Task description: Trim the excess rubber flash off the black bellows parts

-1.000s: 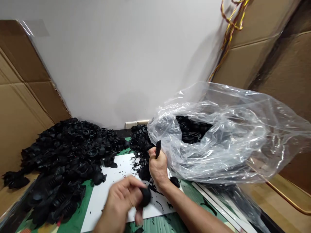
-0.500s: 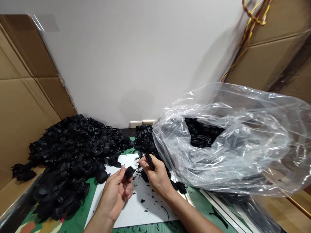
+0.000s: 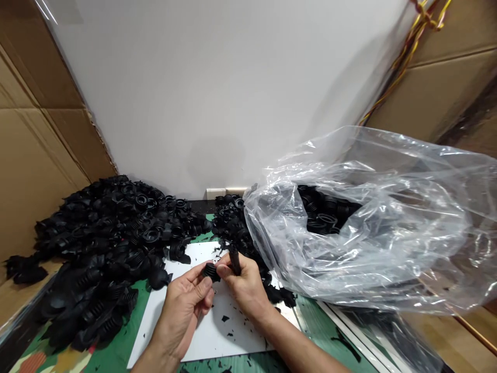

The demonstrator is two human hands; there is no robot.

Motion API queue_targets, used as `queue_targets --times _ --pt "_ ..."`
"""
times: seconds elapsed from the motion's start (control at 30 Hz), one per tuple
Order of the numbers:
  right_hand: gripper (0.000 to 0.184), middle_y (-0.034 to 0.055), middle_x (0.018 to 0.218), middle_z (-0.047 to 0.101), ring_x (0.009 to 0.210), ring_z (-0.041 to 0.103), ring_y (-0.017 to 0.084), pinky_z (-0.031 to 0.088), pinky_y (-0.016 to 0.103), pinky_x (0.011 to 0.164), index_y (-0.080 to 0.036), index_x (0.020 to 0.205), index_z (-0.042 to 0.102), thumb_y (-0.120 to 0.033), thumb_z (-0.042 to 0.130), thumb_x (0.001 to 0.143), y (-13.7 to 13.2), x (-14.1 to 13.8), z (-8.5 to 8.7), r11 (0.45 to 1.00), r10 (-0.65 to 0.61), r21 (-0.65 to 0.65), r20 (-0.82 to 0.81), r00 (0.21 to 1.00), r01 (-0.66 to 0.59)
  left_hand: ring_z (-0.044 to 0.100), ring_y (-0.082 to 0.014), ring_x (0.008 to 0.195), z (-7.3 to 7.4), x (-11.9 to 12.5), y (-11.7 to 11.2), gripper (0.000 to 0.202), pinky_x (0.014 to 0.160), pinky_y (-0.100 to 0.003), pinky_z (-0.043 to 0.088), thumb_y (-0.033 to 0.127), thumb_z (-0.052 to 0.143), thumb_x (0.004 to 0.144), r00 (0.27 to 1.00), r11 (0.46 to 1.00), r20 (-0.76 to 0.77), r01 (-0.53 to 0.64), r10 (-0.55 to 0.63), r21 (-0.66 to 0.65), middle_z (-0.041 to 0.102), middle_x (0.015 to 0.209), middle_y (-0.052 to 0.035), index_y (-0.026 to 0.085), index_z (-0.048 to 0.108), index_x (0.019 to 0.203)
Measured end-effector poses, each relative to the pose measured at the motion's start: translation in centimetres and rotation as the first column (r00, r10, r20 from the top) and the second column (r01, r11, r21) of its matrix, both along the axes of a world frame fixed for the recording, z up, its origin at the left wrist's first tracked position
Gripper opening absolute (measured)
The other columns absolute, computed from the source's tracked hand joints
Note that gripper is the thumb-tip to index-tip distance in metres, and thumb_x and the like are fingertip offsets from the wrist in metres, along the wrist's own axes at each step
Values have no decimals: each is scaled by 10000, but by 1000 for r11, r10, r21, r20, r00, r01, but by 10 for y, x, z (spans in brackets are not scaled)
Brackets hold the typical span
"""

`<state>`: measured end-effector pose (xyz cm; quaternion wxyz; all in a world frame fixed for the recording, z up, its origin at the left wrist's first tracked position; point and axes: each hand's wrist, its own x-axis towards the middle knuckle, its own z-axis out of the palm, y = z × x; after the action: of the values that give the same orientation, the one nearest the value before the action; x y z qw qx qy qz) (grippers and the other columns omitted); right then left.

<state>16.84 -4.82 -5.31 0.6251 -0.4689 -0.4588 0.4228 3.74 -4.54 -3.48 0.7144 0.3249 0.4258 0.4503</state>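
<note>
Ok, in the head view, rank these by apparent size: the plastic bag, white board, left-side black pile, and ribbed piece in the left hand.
Largest to smallest:
1. Plastic bag
2. Black pile
3. White board, partly covered
4. Ribbed piece in the left hand

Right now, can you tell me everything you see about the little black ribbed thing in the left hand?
The small ribbed piece is black and looks like rubber or soft plastic, with ridges stacked along its side. The left hand pinches it between thumb and fingers, above the white board. The right hand has fingertips at its edge, seemingly touching.
</note>
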Motion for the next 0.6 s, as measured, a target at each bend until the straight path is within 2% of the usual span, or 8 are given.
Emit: queue_targets --times 0.13,0.27,0.47,0.6 --pt "174 -50 523 424 521 371 110 328 248 517 -183 548 508 -293 622 621 1 -2 2 995 13 -93 -110 994 -24 431 -46 404 -3 -1 0 572 394 -171 257 231 863 538 997 998 -34 -61 62 16 509 525 65 113 665 1061" --pt "194 -66 471 362 481 323 99 268 238 463 -194 540 487 -311 629 601 3 -3 -1 985 -5 -169 -185 983 -27 393 -30 372 0 -3 -1 579 397 -178 237 203 843 545 999 999 -31 -24 25 30 488 522 85 124 630 1078" --pt "210 -67 448 360 457 307 90 231 233 434 -191 541 496 -331 641 600 4 -3 -3 981 -25 -193 -179 984 -10 347 -11 336 7 -2 -2 464 398 -175 227 228 838 524 996 994 -52 -64 69 90 532 515 91 185 585 911" --pt "202 -63 462 394 449 317 85 238 233 430 -179 563 535 -327 668 599 3 -4 0 982 -16 -187 -176 984 -17 341 -7 336 9 -1 -2 403 394 -165 233 258 840 509 991 988 -74 -102 111 115 506 476 98 162 596 815"
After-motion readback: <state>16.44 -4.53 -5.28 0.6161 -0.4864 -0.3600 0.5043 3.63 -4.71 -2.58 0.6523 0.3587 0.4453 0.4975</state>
